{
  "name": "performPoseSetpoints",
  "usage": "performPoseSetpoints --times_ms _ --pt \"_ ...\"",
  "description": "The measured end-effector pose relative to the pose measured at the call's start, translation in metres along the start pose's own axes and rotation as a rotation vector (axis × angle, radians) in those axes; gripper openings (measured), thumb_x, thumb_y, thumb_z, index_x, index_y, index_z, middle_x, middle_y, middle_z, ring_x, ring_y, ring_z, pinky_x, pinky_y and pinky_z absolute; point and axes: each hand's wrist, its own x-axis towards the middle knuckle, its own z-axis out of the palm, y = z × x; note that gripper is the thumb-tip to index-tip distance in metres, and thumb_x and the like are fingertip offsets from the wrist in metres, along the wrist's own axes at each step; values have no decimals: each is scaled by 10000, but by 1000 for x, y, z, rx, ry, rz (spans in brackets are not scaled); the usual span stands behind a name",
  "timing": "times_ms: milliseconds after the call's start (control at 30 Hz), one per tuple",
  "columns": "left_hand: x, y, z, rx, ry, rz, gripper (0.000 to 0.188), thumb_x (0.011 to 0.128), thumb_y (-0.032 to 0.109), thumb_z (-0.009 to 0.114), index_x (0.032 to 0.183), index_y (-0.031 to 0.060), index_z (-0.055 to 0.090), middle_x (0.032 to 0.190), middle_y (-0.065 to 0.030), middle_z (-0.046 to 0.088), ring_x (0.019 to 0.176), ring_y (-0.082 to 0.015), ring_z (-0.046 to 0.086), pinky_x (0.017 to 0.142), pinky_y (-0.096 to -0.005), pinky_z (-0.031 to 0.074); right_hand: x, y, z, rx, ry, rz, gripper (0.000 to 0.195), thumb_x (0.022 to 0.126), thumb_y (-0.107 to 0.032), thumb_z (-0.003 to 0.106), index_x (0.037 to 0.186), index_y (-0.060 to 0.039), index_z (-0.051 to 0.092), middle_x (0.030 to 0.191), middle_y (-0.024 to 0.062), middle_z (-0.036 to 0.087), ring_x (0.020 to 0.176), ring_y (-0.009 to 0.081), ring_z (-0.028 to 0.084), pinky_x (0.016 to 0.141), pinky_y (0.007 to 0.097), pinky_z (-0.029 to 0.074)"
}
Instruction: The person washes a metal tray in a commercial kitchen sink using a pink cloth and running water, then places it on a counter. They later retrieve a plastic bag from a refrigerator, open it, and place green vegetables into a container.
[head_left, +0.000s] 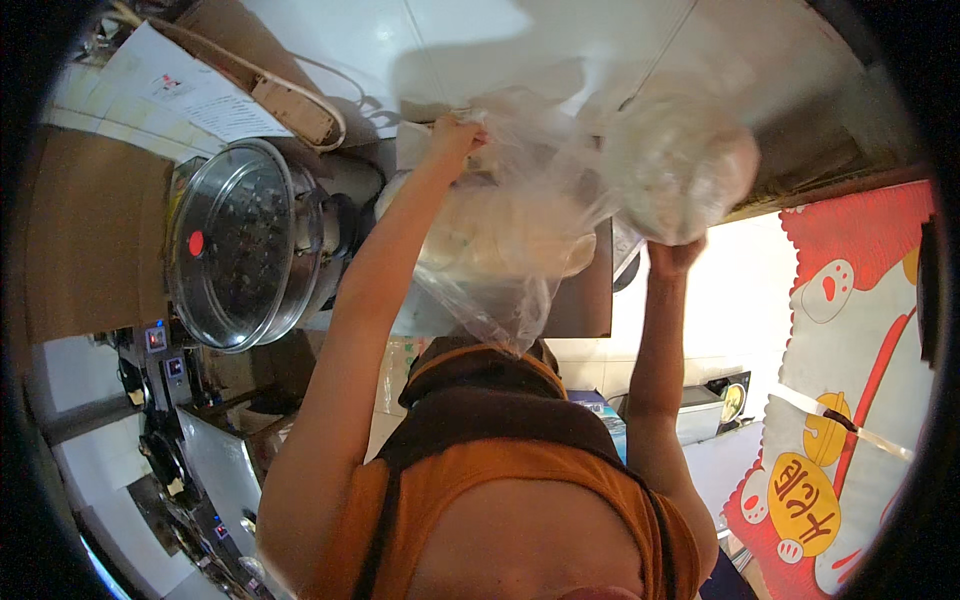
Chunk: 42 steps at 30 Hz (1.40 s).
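My left hand (459, 142) pinches the upper edge of a large clear plastic bag (517, 202). The bag lies over the counter before me, with pale, rounded contents inside; what they are cannot be told. My right hand (677, 256) is raised at the right and grips the near side of a bulging translucent plastic bag (675, 165), which holds something whitish. Its fingers are partly hidden by that bag. Thin plastic stretches between the two bulky parts, and I cannot tell whether they are one bag or two. A loose plastic corner hangs near my apron (480, 375).
Left of my left forearm stands a round steel pot with a glass lid (240, 247). Behind it lie a power strip (296, 112) and a printed sheet (187, 82). A white wall rises behind the counter. A patterned red and white curtain (840, 360) hangs at the right.
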Motion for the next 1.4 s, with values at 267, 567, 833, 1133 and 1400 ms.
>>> performPoseSetpoints --times_ms 267,567,833,1133,1400 --pt "-243 2 -127 367 -807 182 359 726 137 682 1064 20 656 1084 -50 644 1051 -161 557 835 -322 466 -9 0 56 43 -14 223 521 952 -295 374 1406 -62 268 1429 165 313 1302 358 324 1044 562 303" --pt "-296 -16 -106 718 -253 964 180 701 107 744 652 34 587 939 -69 542 877 -250 535 776 -375 431 -28 117 132 -226 136 713 492 909 -266 477 1328 -24 390 1283 116 501 1163 263 491 976 423 405" --pt "-228 -57 -66 1151 -8 355 314 704 187 739 958 49 617 1019 -121 569 799 -347 620 643 -428 501 -38 91 115 -786 145 380 462 787 -80 663 1210 -8 493 1124 117 592 1014 237 588 854 356 489" --pt "-266 -6 -124 49 -164 380 167 891 85 539 1038 32 597 918 -90 620 538 -89 512 462 -238 392 -44 96 131 -1564 -475 -244 405 686 -90 736 1064 -29 603 1065 112 641 994 246 616 862 373 483" --pt "-307 58 -129 -235 -288 450 302 875 113 551 1154 -2 566 906 -84 589 461 4 372 429 -136 274 -30 168 121 -2220 -1236 -555 576 704 -277 681 1250 -200 514 1374 90 427 1261 228 420 1019 497 323"
